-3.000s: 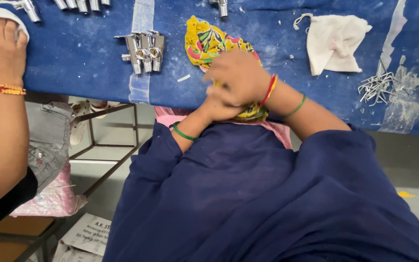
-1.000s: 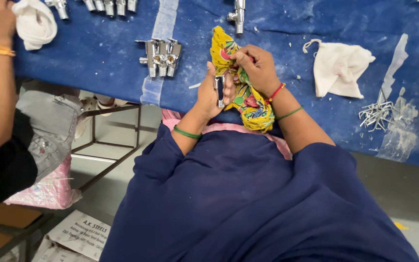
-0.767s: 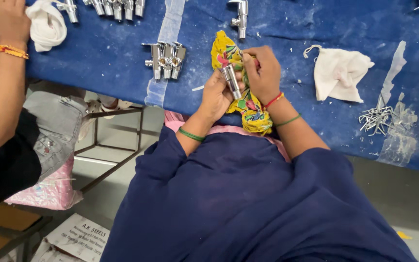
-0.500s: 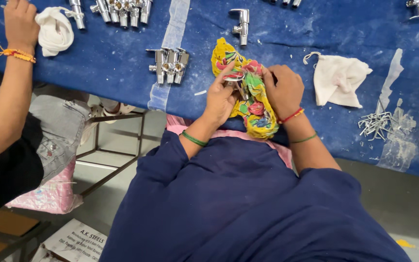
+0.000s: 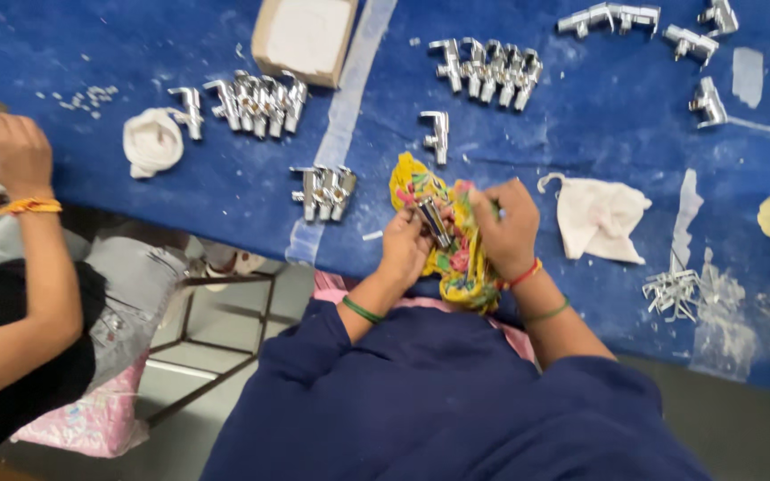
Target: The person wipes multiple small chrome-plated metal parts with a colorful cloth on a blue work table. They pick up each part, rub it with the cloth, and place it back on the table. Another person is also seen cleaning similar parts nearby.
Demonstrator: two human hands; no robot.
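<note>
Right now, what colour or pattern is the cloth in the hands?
Yellow cloth with a pink and green floral print; head view.

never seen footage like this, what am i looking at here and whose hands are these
This is one picture from a camera worn on a person's head, looking down, so you see the wearer's own blue sleeves and two bare hands. The left hand and right hand together hold a yellow flowered cloth wrapped around a shiny metal tap fitting.

The surface is a table with a blue cover. On it lie rows of chrome fittings, a small group of them, a single one, a white cloth, a balled white cloth and a cardboard box.

The hand at far left, with an orange wristband, belongs to another person working alongside.
</note>
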